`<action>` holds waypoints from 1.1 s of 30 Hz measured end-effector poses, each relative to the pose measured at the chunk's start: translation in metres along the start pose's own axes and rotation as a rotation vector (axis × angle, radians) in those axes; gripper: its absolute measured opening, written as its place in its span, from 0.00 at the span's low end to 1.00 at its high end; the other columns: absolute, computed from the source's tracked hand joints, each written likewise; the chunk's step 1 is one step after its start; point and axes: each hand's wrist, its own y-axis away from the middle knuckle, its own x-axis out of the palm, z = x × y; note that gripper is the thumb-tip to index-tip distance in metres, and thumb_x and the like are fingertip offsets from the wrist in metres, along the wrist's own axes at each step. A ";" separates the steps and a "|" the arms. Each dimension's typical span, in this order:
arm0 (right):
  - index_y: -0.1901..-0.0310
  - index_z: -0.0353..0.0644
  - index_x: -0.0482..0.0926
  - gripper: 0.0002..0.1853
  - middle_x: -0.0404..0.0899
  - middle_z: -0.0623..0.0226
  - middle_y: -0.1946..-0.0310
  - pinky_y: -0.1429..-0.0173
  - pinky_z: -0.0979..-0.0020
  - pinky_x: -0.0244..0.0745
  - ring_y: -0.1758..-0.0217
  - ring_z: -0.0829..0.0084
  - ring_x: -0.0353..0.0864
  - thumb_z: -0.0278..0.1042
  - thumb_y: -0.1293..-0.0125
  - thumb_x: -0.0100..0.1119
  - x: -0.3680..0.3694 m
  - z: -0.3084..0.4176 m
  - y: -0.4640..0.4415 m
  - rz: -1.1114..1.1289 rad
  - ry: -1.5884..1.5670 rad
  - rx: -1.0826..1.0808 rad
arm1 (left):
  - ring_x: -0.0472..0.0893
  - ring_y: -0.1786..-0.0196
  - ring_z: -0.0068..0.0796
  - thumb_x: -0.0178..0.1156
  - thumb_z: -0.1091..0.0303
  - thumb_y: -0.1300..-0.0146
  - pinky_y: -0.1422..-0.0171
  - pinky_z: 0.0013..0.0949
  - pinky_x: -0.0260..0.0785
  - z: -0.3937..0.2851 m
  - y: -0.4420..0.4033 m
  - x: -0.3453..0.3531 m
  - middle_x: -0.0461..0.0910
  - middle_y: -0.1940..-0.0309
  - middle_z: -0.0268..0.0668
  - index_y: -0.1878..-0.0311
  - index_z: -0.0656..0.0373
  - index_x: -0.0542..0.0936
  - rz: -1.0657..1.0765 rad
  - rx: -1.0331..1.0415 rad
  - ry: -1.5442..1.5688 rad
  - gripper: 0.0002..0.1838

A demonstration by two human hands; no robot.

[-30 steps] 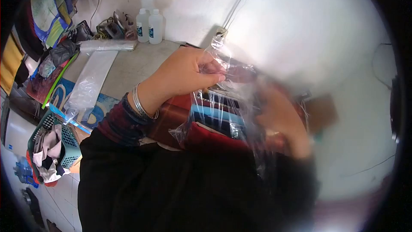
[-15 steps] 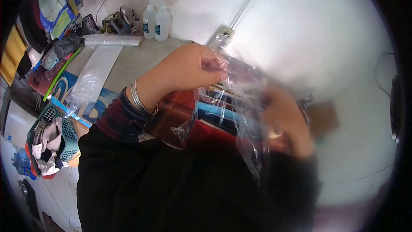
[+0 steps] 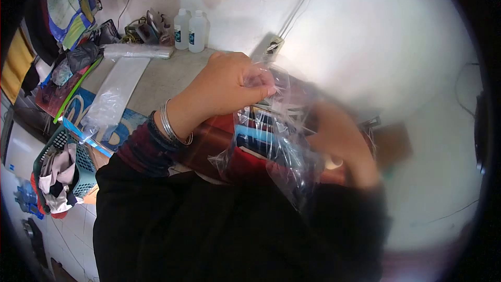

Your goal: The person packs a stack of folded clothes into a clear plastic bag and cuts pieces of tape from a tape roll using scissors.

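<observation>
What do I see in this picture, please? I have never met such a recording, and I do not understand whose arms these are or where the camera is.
There is no machine here: these are a person's own bare hands. The camera is worn on the head and looks forward and down, so the dark sleeves come in from below.

The left hand, with bracelets at the wrist, pinches clear plastic. The right hand is blurred beside it; its exact grip cannot be told. Through the plastic you see blue and red material.

On the table lie more clear plastic sheets or bags, and two bottles stand by the wall. At the left is a basket holding cloth.
</observation>
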 end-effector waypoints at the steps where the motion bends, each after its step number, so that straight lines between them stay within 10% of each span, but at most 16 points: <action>1: 0.63 0.35 0.76 0.19 0.77 0.52 0.65 0.53 0.58 0.72 0.57 0.52 0.77 0.36 0.59 0.62 -0.001 0.003 -0.003 0.046 0.043 0.022 | 0.80 0.68 0.23 0.64 0.69 0.45 0.62 0.27 0.72 0.000 0.001 0.000 0.82 0.70 0.36 0.67 0.61 0.84 -0.014 0.043 -0.076 0.06; 11: 0.65 0.34 0.80 0.19 0.80 0.49 0.69 0.55 0.60 0.75 0.60 0.52 0.80 0.35 0.60 0.64 0.010 0.002 -0.011 -0.026 -0.036 -0.127 | 0.80 0.72 0.35 0.63 0.54 0.48 0.60 0.36 0.70 0.003 -0.004 0.008 0.80 0.78 0.35 0.70 0.52 0.84 -0.034 0.036 -0.092 0.12; 30: 0.55 0.35 0.78 0.25 0.80 0.49 0.63 0.53 0.58 0.75 0.57 0.52 0.80 0.42 0.54 0.64 0.000 0.039 -0.016 0.111 0.172 0.048 | 0.79 0.70 0.21 0.65 0.68 0.46 0.62 0.27 0.71 -0.017 0.008 -0.013 0.83 0.73 0.34 0.69 0.62 0.83 0.045 -0.169 0.030 0.07; 33: 0.56 0.34 0.78 0.25 0.80 0.48 0.60 0.50 0.58 0.74 0.54 0.52 0.79 0.42 0.54 0.65 0.019 0.027 -0.022 -0.056 -0.015 -0.212 | 0.79 0.69 0.22 0.65 0.67 0.45 0.62 0.28 0.71 -0.017 0.007 -0.017 0.82 0.72 0.34 0.70 0.61 0.83 0.061 -0.097 0.086 0.07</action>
